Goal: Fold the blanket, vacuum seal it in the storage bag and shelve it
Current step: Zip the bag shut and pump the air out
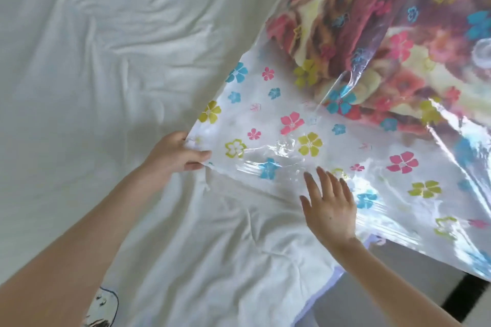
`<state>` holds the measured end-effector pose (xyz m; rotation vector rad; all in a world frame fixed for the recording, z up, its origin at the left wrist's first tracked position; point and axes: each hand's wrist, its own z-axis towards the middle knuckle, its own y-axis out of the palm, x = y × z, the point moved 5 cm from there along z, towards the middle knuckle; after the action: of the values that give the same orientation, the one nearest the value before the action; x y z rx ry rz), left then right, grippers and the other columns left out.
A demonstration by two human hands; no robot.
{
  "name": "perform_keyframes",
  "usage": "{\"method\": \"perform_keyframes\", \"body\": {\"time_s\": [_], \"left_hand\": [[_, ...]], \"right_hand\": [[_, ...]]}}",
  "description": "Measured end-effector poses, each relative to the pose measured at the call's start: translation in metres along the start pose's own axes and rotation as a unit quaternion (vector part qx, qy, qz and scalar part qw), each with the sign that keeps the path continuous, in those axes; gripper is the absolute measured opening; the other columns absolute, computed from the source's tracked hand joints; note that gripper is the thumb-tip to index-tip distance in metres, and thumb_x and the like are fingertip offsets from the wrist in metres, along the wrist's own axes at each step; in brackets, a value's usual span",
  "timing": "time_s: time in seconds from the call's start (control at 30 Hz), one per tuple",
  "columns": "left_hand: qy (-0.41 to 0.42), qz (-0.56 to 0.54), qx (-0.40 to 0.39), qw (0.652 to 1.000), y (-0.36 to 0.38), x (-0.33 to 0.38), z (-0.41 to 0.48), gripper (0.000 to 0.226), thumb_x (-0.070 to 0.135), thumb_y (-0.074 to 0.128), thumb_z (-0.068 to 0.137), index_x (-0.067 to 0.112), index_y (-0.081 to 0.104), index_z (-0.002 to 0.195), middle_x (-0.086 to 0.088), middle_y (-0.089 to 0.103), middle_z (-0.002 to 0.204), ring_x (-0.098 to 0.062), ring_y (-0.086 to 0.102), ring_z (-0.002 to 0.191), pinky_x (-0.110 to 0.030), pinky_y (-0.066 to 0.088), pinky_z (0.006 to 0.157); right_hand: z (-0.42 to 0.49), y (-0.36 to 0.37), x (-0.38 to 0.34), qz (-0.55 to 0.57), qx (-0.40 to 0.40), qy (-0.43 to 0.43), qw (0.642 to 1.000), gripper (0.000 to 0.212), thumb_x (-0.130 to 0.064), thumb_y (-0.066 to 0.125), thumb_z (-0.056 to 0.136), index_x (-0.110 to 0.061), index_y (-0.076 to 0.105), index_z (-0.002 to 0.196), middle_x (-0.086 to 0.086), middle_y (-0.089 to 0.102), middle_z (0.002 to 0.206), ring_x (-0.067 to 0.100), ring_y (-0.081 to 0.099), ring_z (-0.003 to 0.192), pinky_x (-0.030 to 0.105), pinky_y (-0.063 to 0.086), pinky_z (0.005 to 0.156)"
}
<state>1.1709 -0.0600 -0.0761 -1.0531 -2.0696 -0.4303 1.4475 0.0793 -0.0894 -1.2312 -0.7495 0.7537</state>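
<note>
- I see the folded floral blanket [366, 21] already inside the clear flower-print storage bag [279, 125], far right on the white bed sheet [106, 61].
- Left hand [175, 152] pinches the bag's near-left corner — thumb on top, fingers curled under the plastic edge.
- Right hand [329, 204] lies flat w/ fingers spread on the bag's empty near part, approx. at its near edge.
- Bag's right side hangs past the bed edge — grey floor [398, 287] shows below it, near right.
</note>
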Motion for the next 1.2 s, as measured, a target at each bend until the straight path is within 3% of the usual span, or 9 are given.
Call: {"method": "perform_keyframes", "body": {"time_s": [0.07, 0.13, 0.3, 0.63, 0.77, 0.9, 1.1, 1.17, 1.2], "left_hand": [[-0.007, -0.045, 0.005, 0.999, 0.001, -0.009, -0.006, 0.042, -0.002, 0.08, 0.062, 0.004, 0.063, 0.099, -0.01, 0.069, 0.092, -0.017, 0.069, 0.075, -0.028, 0.059, 0.07], [-0.008, -0.102, 0.024, 0.994, 0.001, -0.016, -0.007, 0.022, 0.008, 0.069, 0.082, 0.005, 0.061, 0.101, -0.006, 0.073, 0.083, -0.017, 0.07, 0.071, -0.026, 0.059, 0.067], [0.006, -0.111, 0.074, 0.991, 0.004, -0.022, -0.002, 0.007, 0.007, 0.056, 0.092, 0.002, 0.06, 0.095, -0.007, 0.069, 0.08, -0.011, 0.069, 0.057, -0.021, 0.057, 0.056], [0.0, -0.105, 0.089, 0.99, 0.004, -0.02, -0.001, 0.011, -0.002, 0.058, 0.088, 0.006, 0.059, 0.081, 0.007, 0.068, 0.055, -0.006, 0.066, 0.052, -0.017, 0.055, 0.053], [-0.006, -0.111, 0.094, 0.989, -0.003, -0.021, 0.002, 0.008, -0.002, 0.059, 0.088, 0.005, 0.059, 0.083, 0.003, 0.07, 0.062, -0.006, 0.067, 0.053, -0.017, 0.055, 0.054], [0.012, -0.062, 0.087, 0.994, -0.016, -0.018, 0.003, 0.01, -0.004, 0.057, 0.089, 0.004, 0.059, 0.082, -0.003, 0.067, 0.072, -0.006, 0.066, 0.052, -0.018, 0.056, 0.055], [-0.008, 0.027, 0.106, 0.994, -0.012, -0.039, 0.007, 0.019, -0.006, 0.054, 0.09, 0.004, 0.053, 0.074, -0.016, 0.057, 0.076, -0.009, 0.06, 0.038, -0.02, 0.053, 0.044], [-0.011, 0.03, 0.102, 0.994, -0.014, -0.04, 0.011, 0.016, -0.006, 0.058, 0.088, 0.003, 0.055, 0.075, -0.015, 0.06, 0.072, -0.01, 0.062, 0.04, -0.021, 0.054, 0.045], [-0.01, 0.031, 0.095, 0.995, -0.017, -0.038, 0.012, 0.013, -0.004, 0.061, 0.086, 0.004, 0.058, 0.076, -0.012, 0.064, 0.07, -0.01, 0.063, 0.043, -0.02, 0.055, 0.047]], "right_hand": [[-0.012, 0.008, 0.012, -0.052, -0.066, 0.039, 0.996, 0.07, -0.014, 0.079, 0.064, -0.007, 0.046, 0.126, 0.023, 0.057, 0.122, 0.041, 0.058, 0.103, 0.055, 0.047, 0.089], [-0.016, 0.014, 0.022, -0.091, -0.129, 0.067, 0.985, 0.078, -0.019, 0.082, 0.057, -0.004, 0.047, 0.125, 0.025, 0.056, 0.12, 0.042, 0.057, 0.1, 0.056, 0.047, 0.086], [-0.013, 0.029, 0.04, -0.14, -0.199, 0.084, 0.966, 0.069, -0.019, 0.086, 0.049, 0.001, 0.065, 0.111, 0.022, 0.062, 0.104, 0.035, 0.059, 0.078, 0.042, 0.052, 0.066], [-0.007, 0.02, 0.076, -0.05, -0.195, -0.02, 0.979, 0.051, -0.008, 0.094, 0.038, 0.002, 0.069, 0.081, 0.01, 0.053, 0.061, 0.027, 0.053, 0.049, 0.024, 0.037, 0.037], [-0.004, 0.012, 0.059, -0.09, -0.165, -0.095, 0.978, 0.042, 0.014, 0.075, 0.022, -0.004, 0.053, 0.053, 0.009, 0.044, 0.049, 0.023, 0.044, 0.039, 0.021, 0.026, 0.036], [-0.048, -0.025, 0.035, -0.084, -0.104, -0.167, 0.977, 0.027, 0.012, 0.053, 0.035, -0.005, 0.054, 0.055, 0.008, 0.045, 0.051, 0.022, 0.045, 0.041, 0.023, 0.031, 0.038], [-0.065, 0.012, 0.013, -0.009, -0.199, -0.036, 0.979, 0.026, 0.008, 0.054, 0.022, -0.009, 0.055, 0.042, 0.005, 0.046, 0.041, 0.019, 0.043, 0.03, 0.019, 0.024, 0.029], [-0.049, 0.033, 0.015, 0.023, -0.196, 0.022, 0.98, 0.009, 0.0, 0.055, 0.043, -0.009, 0.057, 0.044, 0.005, 0.048, 0.041, 0.02, 0.045, 0.029, 0.016, 0.023, 0.027], [-0.046, 0.045, 0.018, 0.046, -0.204, 0.047, 0.977, 0.018, -0.005, 0.043, 0.054, -0.008, 0.058, 0.046, 0.007, 0.049, 0.042, 0.022, 0.046, 0.03, 0.016, 0.022, 0.028]]}}
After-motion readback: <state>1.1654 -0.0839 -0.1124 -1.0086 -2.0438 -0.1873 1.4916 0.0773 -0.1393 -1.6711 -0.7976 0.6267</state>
